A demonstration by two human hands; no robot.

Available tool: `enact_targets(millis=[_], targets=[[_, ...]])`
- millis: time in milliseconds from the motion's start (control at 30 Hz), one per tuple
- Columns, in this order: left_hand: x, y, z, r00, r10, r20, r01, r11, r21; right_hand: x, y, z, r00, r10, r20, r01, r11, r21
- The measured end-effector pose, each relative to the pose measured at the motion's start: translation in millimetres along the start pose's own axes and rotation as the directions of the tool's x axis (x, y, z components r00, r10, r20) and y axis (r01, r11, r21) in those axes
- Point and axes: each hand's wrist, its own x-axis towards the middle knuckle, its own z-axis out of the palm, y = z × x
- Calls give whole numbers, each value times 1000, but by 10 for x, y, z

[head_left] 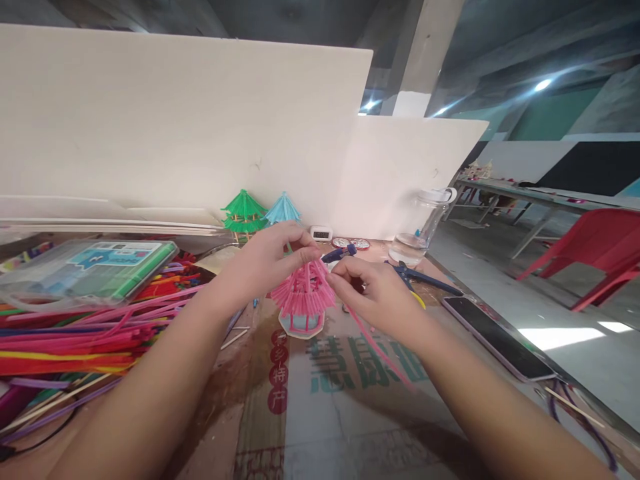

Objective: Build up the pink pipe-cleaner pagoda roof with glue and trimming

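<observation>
A small pink pavilion model (305, 293) made of pipe cleaners, with a tiered roof, stands upright on a pale octagonal base. My left hand (280, 257) is closed at its peak, thumb and fingers pinched on the roof top. Beside the roof's right edge, my right hand (377, 293) pinches a long pink pipe cleaner (377, 350), whose loose end trails down to the right. Its other end is hidden by the fingers. Just behind the hands lies a dark blue tool (339, 253), partly covered.
Green (243, 212) and light blue (283, 208) pavilion models stand behind. Pipe cleaners (100, 343) and a plastic case (90, 270) crowd the left. A water jug (417, 227), dark-handled pliers (433, 280) and a phone (495, 337) line the right. Flattened cardboard (345, 427) covers the table.
</observation>
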Motion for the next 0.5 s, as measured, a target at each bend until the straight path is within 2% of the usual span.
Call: enact_targets(millis=[133, 333, 500], targets=[[32, -115, 44, 988, -81, -132, 80, 997, -13, 9, 33, -7, 999, -10, -40, 10, 1000, -6], [95, -206, 142, 999, -33, -18, 32, 998, -59, 18, 66, -56, 999, 6, -46, -7, 1000, -23], [81, -177, 110, 993, -108, -38, 101, 983, -151, 20, 69, -49, 999, -7, -51, 7, 1000, -2]])
